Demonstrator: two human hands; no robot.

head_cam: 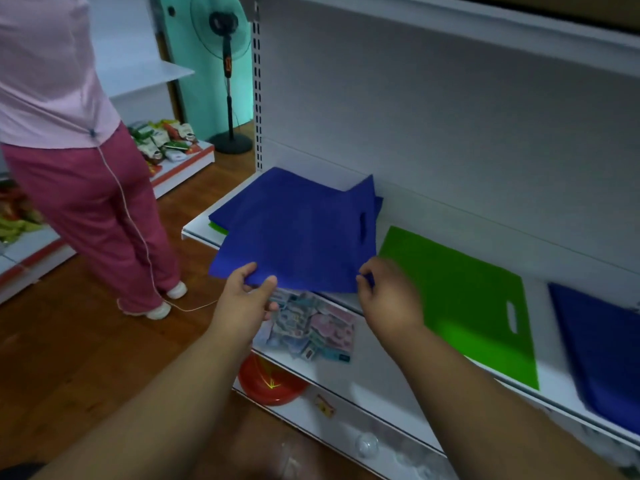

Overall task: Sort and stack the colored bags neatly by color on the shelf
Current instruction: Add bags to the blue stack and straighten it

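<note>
Held bag: a flat royal-blue fabric bag with a die-cut slot handle (298, 237) lies on top of a pile at the left end of the white metal shelf (554, 382), its near edge jutting out past the shelf's front lip.
Left hand: the left hand (247, 299) pinches the blue bag's near left corner, thumb on top and fingers curled beneath.
Right hand: the right hand (388, 292) pinches the same bag's near right corner, fingers bent round the edge.
Pile beneath: more blue fabric (375, 199) shows at the far right of the held bag, and a sliver of green bag (218, 228) peeks out under its left edge.
Green bag: a flat bright-green fabric bag with a slot handle (464, 303) lies alone on the shelf just right of the held bag, near the right hand.
Second blue bag: another flat blue bag (602, 348) lies right of the green one, apart from it, running off the picture's edge.
Lower shelf: below the held bag, a clear packet of printed pastel items (311, 327); lower still, a red plastic bowl (270, 382).
Left of the shelf: a person in a pink top and magenta trousers (86, 188) stands on the wooden floor (69, 358), a thin white cord trailing down.
Beyond: a black pedestal fan (227, 81) stands past the shelf's upright.
</note>
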